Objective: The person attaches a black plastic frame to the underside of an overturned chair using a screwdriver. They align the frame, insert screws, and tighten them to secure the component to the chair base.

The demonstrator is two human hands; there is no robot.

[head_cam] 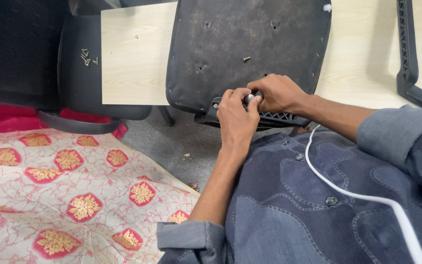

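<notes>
The person's left hand (pixel 237 117) and right hand (pixel 277 93) meet at the near edge of an upturned chair seat (pixel 242 44), which lies with its dark, worn underside facing up on a pale wooden desk (pixel 133 58). Both hands are closed narrowly, fingertips pinched around a small silvery-white knob (pixel 250 98) at the seat's near rim, just above a black ribbed plastic bracket (pixel 274 116) that sticks out beneath the seat. Whether the knob is a bolt head or a cap cannot be told, since the fingers cover most of it

A single brass screw (pixel 246 59) stands in the seat's underside, a little farther off than the hands, with several empty screw holes around it. Far left, a small heap of loose screws (pixel 87 56) rests on the black seat of another chair (pixel 81 73), which is tucked against the desk's left edge. At the far right a black plastic armrest frame (pixel 409 54) lies on the desk, well apart from the hands

Near left, a cloth with red and gold floral medallions (pixel 69 190) covers the floor. A white cable (pixel 362 195) runs across the person's blue-grey patterned shirt (pixel 294 210), whose cuffs are rolled back on both forearms
</notes>
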